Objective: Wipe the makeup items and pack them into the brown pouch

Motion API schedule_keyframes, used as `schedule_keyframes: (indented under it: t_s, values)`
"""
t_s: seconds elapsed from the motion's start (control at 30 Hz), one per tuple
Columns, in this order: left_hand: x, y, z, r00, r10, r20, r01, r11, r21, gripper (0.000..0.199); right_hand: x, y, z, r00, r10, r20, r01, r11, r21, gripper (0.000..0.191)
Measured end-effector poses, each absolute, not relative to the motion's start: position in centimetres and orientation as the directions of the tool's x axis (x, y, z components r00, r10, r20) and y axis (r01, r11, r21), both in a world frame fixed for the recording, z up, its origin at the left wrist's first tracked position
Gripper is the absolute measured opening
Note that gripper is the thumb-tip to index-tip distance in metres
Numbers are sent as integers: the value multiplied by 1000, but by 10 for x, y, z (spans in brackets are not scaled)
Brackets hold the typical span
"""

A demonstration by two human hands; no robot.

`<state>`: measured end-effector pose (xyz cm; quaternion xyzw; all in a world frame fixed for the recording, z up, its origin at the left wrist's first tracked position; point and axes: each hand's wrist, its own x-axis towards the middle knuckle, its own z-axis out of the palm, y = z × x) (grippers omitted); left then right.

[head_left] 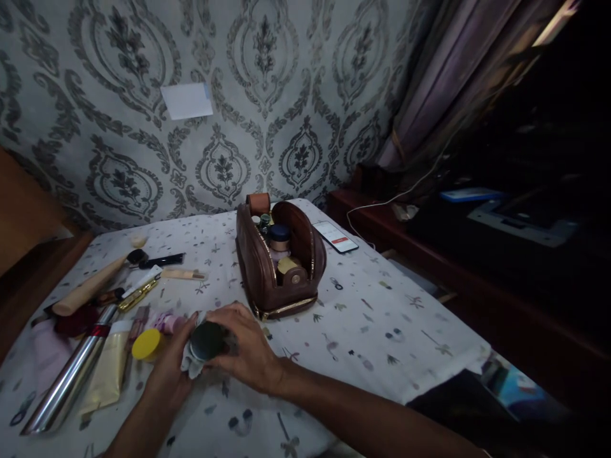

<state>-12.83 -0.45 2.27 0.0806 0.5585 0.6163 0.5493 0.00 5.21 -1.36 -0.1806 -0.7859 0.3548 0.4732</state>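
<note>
A small jar with a dark green lid (pixel 208 340) is between my two hands above the patterned cloth. My right hand (pixel 251 348) closes round the jar's side, fingers curled. From the other side, my left hand (pixel 174 369) presses a crumpled white cloth (pixel 191 365) against it. Left of my hands lie a yellow-capped container (pixel 146 345), a pale yellow tube (pixel 109 372) and a long silver tube (pixel 71 378). Beyond them stands a brown toiletry bag (pixel 260 283), unzipped, holding a dark-lidded bottle (pixel 279 237) and other small containers.
More cosmetics lie at the left, among them a beige tube (pixel 90 286) and a gold tube (pixel 138 296). A phone (pixel 336 237) with a lit screen rests right of the bag. A white cable (pixel 405 196) runs over the dark red furniture (pixel 458 305) at the right.
</note>
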Motion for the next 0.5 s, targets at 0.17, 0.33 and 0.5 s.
schedule_keyframes:
  t_s: [0.17,0.33,0.5]
  values:
    - [-136,-7,9,-421,779,-465,-529,206,823,43,4,53,-10,-544,545,638,-38,743,-668,55]
    - [-159,-20,-14,-480,864,-150,-28,156,987,47,11,51,-5,-587,467,661,-75,782,-619,46]
    - [-183,-28,-33,-395,907,144,428,43,903,47,4,50,-22,-584,448,677,8,837,-547,49]
